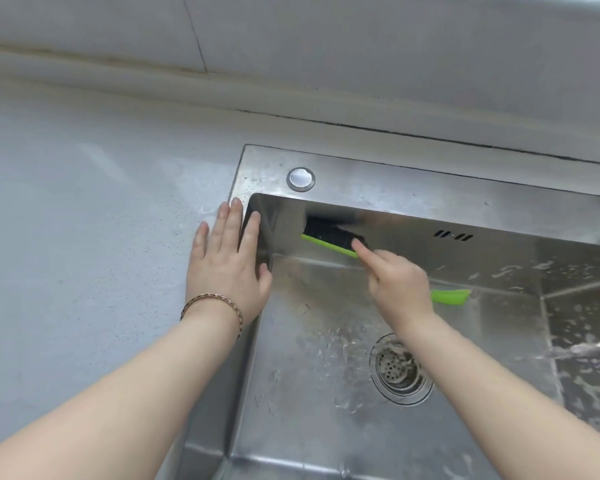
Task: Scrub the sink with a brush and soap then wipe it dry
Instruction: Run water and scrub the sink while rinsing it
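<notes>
A stainless steel sink (413, 195) fills the right half of the view, wet and streaked with foam. My right hand (397, 284) grips a green brush (329, 237) with black bristles. The bristles press against the sink's back wall near its far left corner, and my index finger lies along the brush's back. The handle's green end (451, 295) sticks out past my hand to the right. My left hand (227, 261) rests flat with straight fingers on the sink's left rim and the counter. A braided bracelet is on that wrist.
Grey counter (84, 220) stretches left of the sink, with a tiled wall behind. A round metal cap (301, 178) sits on the back rim. A strainer drain (399, 370) lies in the basin floor. Water streams in from the right edge (589, 348). Overflow slots (453, 235) mark the back wall.
</notes>
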Demonstrator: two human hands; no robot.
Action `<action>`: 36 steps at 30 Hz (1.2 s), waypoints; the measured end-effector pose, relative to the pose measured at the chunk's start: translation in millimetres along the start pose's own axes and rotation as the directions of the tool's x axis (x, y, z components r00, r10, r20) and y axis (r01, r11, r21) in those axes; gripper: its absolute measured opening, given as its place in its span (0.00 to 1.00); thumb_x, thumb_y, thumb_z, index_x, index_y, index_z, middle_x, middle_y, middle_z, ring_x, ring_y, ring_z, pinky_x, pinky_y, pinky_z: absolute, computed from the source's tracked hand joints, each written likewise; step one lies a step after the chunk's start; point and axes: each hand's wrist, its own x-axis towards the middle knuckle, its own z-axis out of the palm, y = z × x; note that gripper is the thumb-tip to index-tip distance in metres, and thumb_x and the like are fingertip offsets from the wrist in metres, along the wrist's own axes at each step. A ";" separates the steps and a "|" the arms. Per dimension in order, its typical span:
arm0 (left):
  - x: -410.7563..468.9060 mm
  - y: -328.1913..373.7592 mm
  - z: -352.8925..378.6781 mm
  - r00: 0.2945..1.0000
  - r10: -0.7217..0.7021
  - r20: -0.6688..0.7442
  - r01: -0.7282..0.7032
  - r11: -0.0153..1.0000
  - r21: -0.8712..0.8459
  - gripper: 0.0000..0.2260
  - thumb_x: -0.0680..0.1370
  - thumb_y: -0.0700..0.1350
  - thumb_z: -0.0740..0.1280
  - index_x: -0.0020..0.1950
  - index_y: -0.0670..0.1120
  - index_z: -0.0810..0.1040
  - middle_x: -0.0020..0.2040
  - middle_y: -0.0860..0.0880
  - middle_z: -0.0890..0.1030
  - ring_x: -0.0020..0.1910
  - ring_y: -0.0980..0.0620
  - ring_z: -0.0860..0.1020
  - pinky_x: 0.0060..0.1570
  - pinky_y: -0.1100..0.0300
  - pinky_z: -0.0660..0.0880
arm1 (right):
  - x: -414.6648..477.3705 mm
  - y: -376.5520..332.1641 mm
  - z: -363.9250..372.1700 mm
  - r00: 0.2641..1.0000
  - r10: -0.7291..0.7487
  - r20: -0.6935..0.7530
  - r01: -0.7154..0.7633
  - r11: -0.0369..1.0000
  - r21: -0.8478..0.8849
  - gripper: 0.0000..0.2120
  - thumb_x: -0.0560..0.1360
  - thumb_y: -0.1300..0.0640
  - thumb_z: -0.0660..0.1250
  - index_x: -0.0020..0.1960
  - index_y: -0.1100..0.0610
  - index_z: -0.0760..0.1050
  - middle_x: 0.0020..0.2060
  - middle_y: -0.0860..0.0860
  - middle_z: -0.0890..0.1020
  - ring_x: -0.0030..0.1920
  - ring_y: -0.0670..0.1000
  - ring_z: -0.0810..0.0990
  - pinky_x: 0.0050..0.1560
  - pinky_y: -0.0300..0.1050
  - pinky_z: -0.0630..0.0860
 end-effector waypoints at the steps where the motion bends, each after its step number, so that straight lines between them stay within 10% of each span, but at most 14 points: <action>1: -0.3 -0.1 -0.7 1.000 -0.002 0.004 0.002 1.000 0.000 0.32 0.78 0.52 0.53 0.76 0.47 0.40 0.76 0.47 0.37 0.75 0.51 0.37 0.71 0.54 0.36 | 8.2 0.0 -2.4 0.991 -0.087 -0.098 0.086 0.996 -0.018 0.22 0.65 0.66 0.59 0.53 0.55 0.83 0.29 0.53 0.79 0.24 0.56 0.76 0.20 0.40 0.70; 8: 0.9 -1.4 -1.4 1.000 -0.010 0.026 0.011 1.000 -0.007 0.35 0.77 0.48 0.53 0.74 0.42 0.32 0.75 0.47 0.34 0.74 0.51 0.35 0.71 0.53 0.35 | 43.1 -35.3 28.6 0.975 -0.203 -0.092 0.199 0.979 -0.054 0.22 0.63 0.63 0.59 0.52 0.54 0.83 0.25 0.53 0.78 0.21 0.55 0.75 0.18 0.38 0.71; 10: 0.5 -2.1 -1.3 0.999 -0.002 0.036 0.002 1.000 0.007 0.35 0.77 0.49 0.52 0.73 0.41 0.31 0.75 0.46 0.34 0.74 0.51 0.35 0.71 0.53 0.35 | 39.8 -31.7 35.5 0.966 -0.124 0.229 0.165 0.972 -0.169 0.25 0.65 0.64 0.66 0.61 0.51 0.79 0.34 0.56 0.82 0.29 0.56 0.81 0.27 0.42 0.75; 12: 1.2 -2.9 -0.8 0.999 -0.003 0.042 0.002 1.000 0.019 0.35 0.77 0.49 0.51 0.73 0.41 0.30 0.75 0.46 0.33 0.74 0.51 0.34 0.71 0.53 0.34 | 33.4 -26.2 37.5 0.808 0.074 0.584 0.104 0.959 -0.264 0.29 0.75 0.61 0.61 0.73 0.46 0.62 0.54 0.56 0.81 0.50 0.57 0.81 0.45 0.45 0.75; 14: 2.6 -2.7 0.4 0.999 -0.005 0.048 0.004 0.999 0.034 0.35 0.78 0.49 0.51 0.73 0.41 0.30 0.75 0.46 0.33 0.74 0.50 0.34 0.70 0.53 0.34 | 30.5 -10.2 36.2 0.739 0.109 0.664 0.158 0.931 -0.329 0.28 0.79 0.58 0.57 0.75 0.43 0.54 0.61 0.53 0.77 0.56 0.57 0.78 0.50 0.45 0.73; 19: 1.9 -1.2 1.0 0.998 0.001 0.057 -0.005 0.997 0.071 0.35 0.77 0.49 0.52 0.72 0.41 0.30 0.75 0.45 0.33 0.74 0.49 0.34 0.71 0.52 0.34 | 7.2 31.3 16.1 0.968 -0.112 0.223 0.175 0.941 -0.289 0.21 0.62 0.67 0.67 0.52 0.54 0.83 0.25 0.56 0.79 0.20 0.57 0.75 0.20 0.41 0.72; 24: 1.8 0.2 2.4 0.999 -0.010 0.048 0.006 0.996 0.084 0.35 0.77 0.50 0.53 0.73 0.41 0.31 0.75 0.46 0.34 0.74 0.50 0.35 0.71 0.52 0.35 | 0.0 42.3 4.6 0.987 -0.066 0.147 0.102 0.963 -0.250 0.23 0.66 0.61 0.55 0.54 0.54 0.83 0.25 0.56 0.78 0.22 0.57 0.75 0.21 0.41 0.73; 29: 1.5 1.8 2.8 0.999 -0.015 0.036 0.010 0.992 0.129 0.35 0.77 0.50 0.53 0.74 0.42 0.33 0.76 0.46 0.35 0.75 0.50 0.36 0.72 0.52 0.37 | -0.3 47.2 -7.8 0.685 0.352 0.638 -0.071 0.903 -0.423 0.25 0.79 0.59 0.56 0.73 0.42 0.59 0.58 0.57 0.78 0.56 0.58 0.77 0.52 0.45 0.72; 32: 0.4 4.2 2.0 0.999 -0.016 0.048 0.006 0.978 0.206 0.34 0.78 0.50 0.52 0.74 0.41 0.33 0.76 0.44 0.36 0.75 0.48 0.37 0.72 0.51 0.37 | -11.1 38.3 -21.7 0.593 0.453 0.666 -0.388 0.885 -0.257 0.20 0.76 0.60 0.62 0.67 0.51 0.71 0.57 0.59 0.79 0.53 0.57 0.78 0.52 0.45 0.73; 36: -7.8 16.0 0.3 0.999 0.020 0.048 -0.037 0.924 0.380 0.32 0.79 0.50 0.50 0.74 0.39 0.33 0.74 0.39 0.34 0.74 0.43 0.35 0.62 0.51 0.22 | -28.9 36.9 -54.8 0.464 0.425 0.777 -0.406 0.882 -0.240 0.12 0.73 0.60 0.63 0.56 0.58 0.76 0.45 0.56 0.82 0.43 0.56 0.81 0.41 0.39 0.74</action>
